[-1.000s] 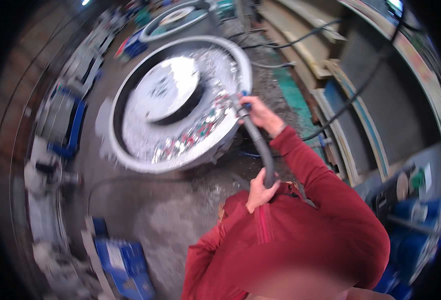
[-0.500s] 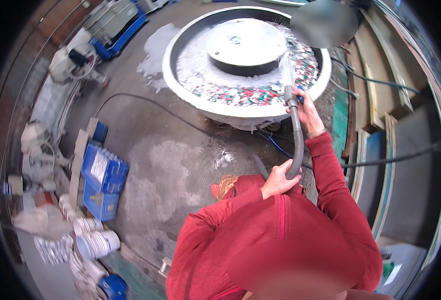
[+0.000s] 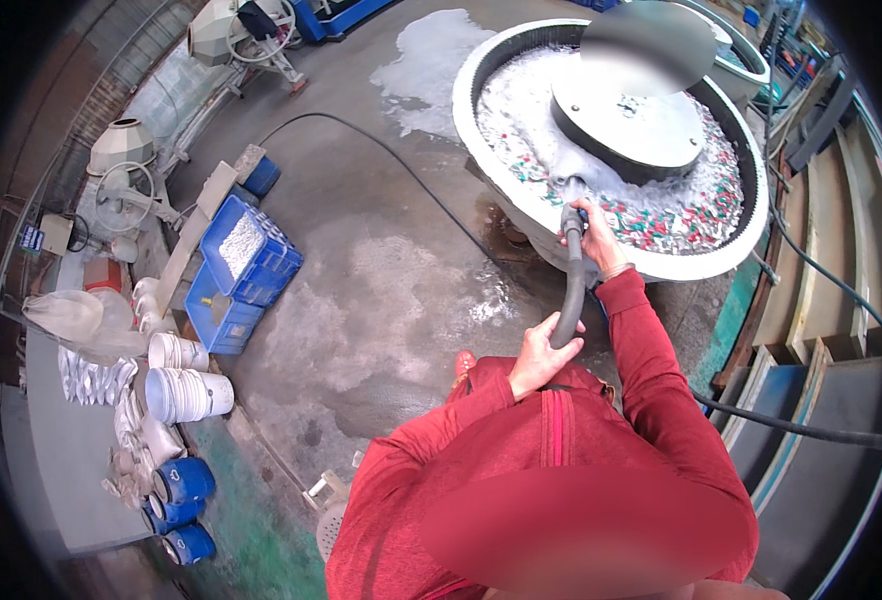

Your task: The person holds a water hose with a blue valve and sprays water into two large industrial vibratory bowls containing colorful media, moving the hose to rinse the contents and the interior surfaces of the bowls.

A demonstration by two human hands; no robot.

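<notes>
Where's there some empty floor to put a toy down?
There's bare grey floor between the blue crates and the big round tub, below the thin dark hose or cable. It's crowded on the left, where white buckets, pale bags and blue drums bunch together, and inside the tub, which holds lots of coloured bits.

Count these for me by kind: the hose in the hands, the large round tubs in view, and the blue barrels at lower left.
Hose, held by left hand and right hand: 1
Large round tubs: 2
Blue barrels: 3
Total: 6
</notes>
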